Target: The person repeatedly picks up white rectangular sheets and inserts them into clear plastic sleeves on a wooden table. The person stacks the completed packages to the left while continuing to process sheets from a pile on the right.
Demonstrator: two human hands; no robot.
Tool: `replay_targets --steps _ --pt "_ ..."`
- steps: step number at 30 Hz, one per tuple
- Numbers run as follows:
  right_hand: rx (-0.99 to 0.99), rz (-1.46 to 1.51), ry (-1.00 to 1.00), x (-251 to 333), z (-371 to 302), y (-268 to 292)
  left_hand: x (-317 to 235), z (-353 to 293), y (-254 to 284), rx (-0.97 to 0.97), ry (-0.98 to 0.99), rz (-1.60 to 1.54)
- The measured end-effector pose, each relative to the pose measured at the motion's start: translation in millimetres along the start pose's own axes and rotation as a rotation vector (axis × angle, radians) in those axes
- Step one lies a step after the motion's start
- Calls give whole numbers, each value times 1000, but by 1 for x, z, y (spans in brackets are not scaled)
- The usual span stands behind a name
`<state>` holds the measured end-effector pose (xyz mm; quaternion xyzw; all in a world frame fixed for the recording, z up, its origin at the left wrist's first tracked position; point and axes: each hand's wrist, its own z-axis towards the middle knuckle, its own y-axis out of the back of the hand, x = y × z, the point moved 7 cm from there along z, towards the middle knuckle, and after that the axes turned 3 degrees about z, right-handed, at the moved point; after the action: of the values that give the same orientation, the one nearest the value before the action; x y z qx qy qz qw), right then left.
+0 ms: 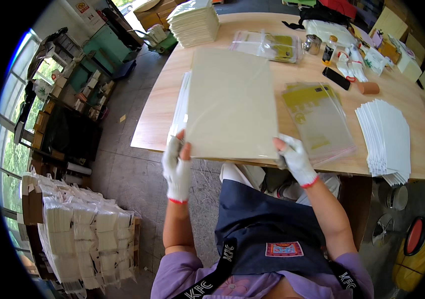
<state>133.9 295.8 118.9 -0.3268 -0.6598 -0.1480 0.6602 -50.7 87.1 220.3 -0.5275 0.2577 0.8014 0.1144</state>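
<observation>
Both my hands wear white gloves with red cuffs and bare fingertips. Between them they hold a large cream flat pack [232, 104], smooth and slightly glossy, at its two near corners. My left hand [176, 169] grips the left corner with the thumb on top; my right hand [294, 158] pinches the right corner the same way. The pack lies over the table's near edge. Partly hidden beneath its left side are white sheets [178, 112]. Just right of the pack lie clear plastic bags [317, 122] with gold-green print.
Fanned white folded cards [386, 142] lie at the right of the wooden table [152, 124]. Farther back are a tall cream stack [193, 25], more printed bags [245, 45], a phone [336, 78], a bottle [329, 51] and a metal pot [312, 45]. Wrapped bundles [85, 234] stand lower left.
</observation>
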Motion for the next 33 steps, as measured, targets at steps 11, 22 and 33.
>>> replay_targets --steps 11,22,33 --pt "-125 -866 42 19 87 -51 93 65 40 153 220 265" --pt "-284 -477 389 22 -2 10 131 58 53 -154 139 -255" --pt "-1225 -268 261 8 -231 319 184 -145 -59 109 -41 93"
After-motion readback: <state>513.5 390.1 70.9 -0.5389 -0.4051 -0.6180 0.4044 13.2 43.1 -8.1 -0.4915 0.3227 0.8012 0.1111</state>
